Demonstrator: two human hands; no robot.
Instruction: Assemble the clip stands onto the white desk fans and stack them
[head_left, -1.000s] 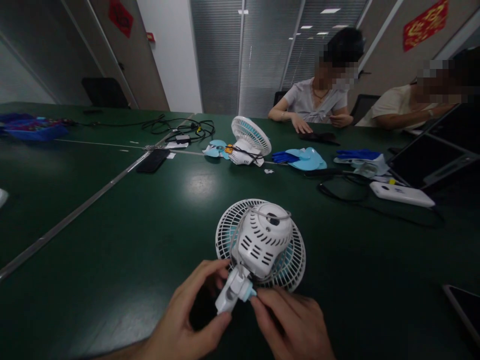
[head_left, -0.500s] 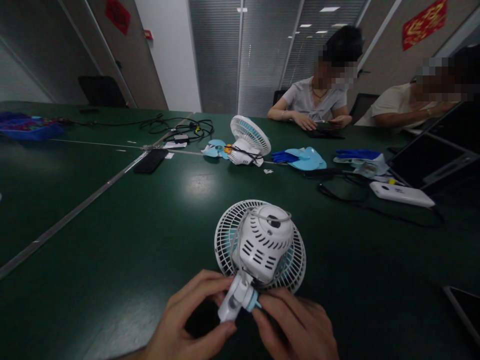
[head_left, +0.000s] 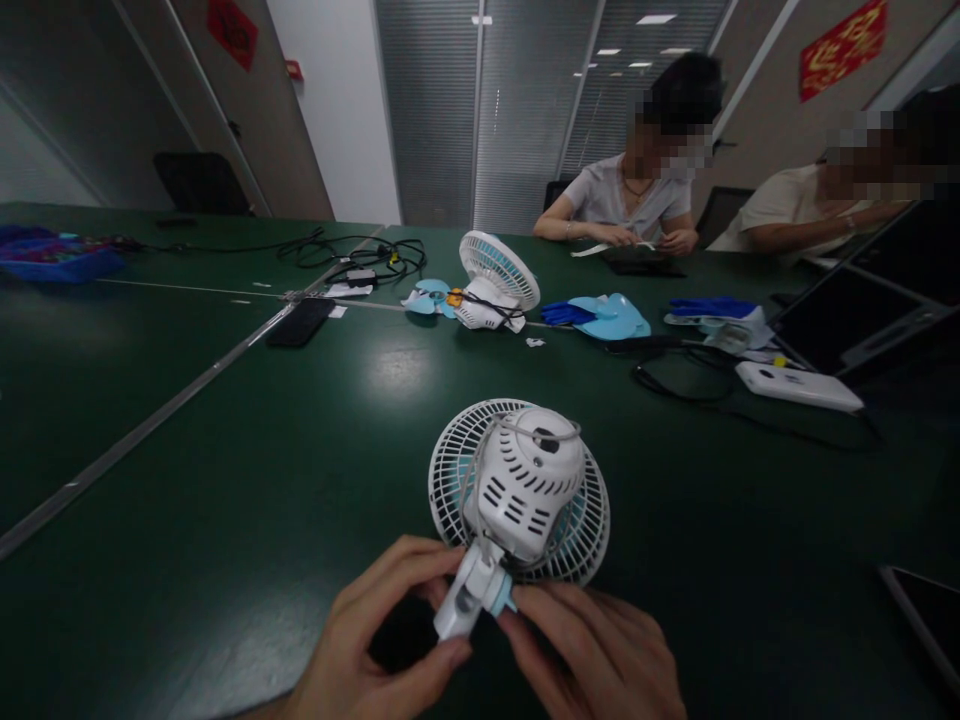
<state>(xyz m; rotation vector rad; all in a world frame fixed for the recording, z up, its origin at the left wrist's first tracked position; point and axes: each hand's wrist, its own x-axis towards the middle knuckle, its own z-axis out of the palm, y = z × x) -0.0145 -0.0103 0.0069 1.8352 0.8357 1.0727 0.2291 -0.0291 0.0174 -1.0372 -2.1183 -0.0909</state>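
Observation:
A small white electric fan (head_left: 525, 480) lies face down on the dark green table, its vented motor housing turned up and a grey cord looped over it. My left hand (head_left: 390, 630) grips the white neck bracket (head_left: 461, 598) at the fan's near end, thumb below and fingers above. On the bracket's right side is a light blue knob (head_left: 501, 594). My right hand (head_left: 592, 650) has its thumb and index finger closed at this knob; the other fingers are curled behind, partly hidden.
Farther back stands a second white fan (head_left: 495, 280), between light blue fan blades (head_left: 431, 298) and blue gloves (head_left: 566, 313). A black phone (head_left: 300, 322), tangled cables (head_left: 360, 250) and a white power bank (head_left: 799, 386) lie about. Two people sit across; one handles a pale strip (head_left: 592, 249).
My right hand has shifted very slightly at the knob, which looks turned a little. The fan stays in place. Across the table, a person now holds a pale strip.

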